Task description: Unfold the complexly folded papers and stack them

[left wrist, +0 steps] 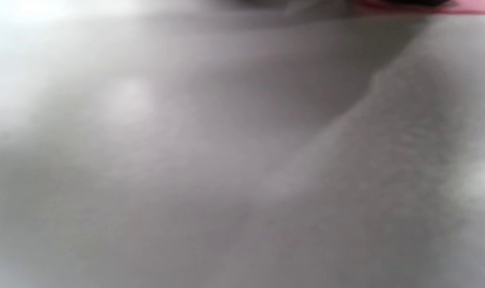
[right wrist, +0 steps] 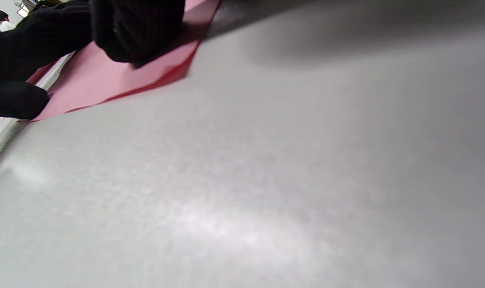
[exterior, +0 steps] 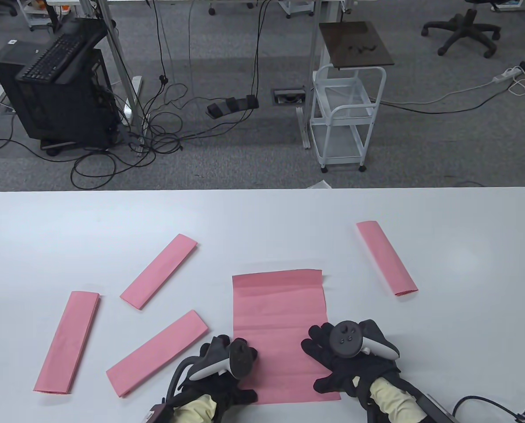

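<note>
An unfolded pink sheet (exterior: 280, 326) lies flat on the white desk (exterior: 262, 220) near its front edge, creases running across it and its far right corner curling up a little. Both gloved hands rest on its lower half. The left hand (exterior: 231, 365) lies on the sheet's left edge, fingers spread and laid flat on the paper rather than curled round it, as far as the table view shows – the tracker covers most of the back of the hand. The right hand (exterior: 346, 357) sits on the right edge with fingers splayed and fairly straight, thumb stretched toward the sheet's lower right corner; in the right wrist view the black fingertips (right wrist: 138, 32) press down on the pink paper near its corner, gripping nothing.

Four folded pink strips lie around the sheet, all apart from it: a far-left strip (exterior: 68, 343), a near-left strip (exterior: 157, 352) just beside the left hand, an upper-left strip (exterior: 159, 271), and a right strip (exterior: 386, 257) well off to the right

The left wrist view is mostly blurred desk surface – only a sliver of pink shows at its top right edge
</note>
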A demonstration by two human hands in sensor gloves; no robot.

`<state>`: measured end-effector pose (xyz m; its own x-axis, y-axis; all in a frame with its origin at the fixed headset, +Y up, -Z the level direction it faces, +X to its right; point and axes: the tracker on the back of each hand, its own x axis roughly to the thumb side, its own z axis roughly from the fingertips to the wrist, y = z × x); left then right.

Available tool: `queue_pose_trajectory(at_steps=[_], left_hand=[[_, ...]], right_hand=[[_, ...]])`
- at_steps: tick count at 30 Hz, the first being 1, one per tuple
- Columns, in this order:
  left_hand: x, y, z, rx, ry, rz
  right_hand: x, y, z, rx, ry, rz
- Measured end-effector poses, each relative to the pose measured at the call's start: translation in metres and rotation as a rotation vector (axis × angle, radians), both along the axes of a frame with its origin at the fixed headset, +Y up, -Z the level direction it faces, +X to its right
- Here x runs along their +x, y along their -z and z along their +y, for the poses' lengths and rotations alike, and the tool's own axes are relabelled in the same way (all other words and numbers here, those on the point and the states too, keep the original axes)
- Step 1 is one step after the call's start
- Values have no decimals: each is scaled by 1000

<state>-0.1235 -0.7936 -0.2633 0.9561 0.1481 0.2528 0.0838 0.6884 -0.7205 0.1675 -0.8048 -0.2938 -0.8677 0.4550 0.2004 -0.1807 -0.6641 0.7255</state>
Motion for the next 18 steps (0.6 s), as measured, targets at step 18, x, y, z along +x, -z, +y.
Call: queue_pose_trajectory(at_steps=[18], left_hand=[[64,55,0,126,47,-121]], right_hand=[[1,0,-1,-18,24,-8]])
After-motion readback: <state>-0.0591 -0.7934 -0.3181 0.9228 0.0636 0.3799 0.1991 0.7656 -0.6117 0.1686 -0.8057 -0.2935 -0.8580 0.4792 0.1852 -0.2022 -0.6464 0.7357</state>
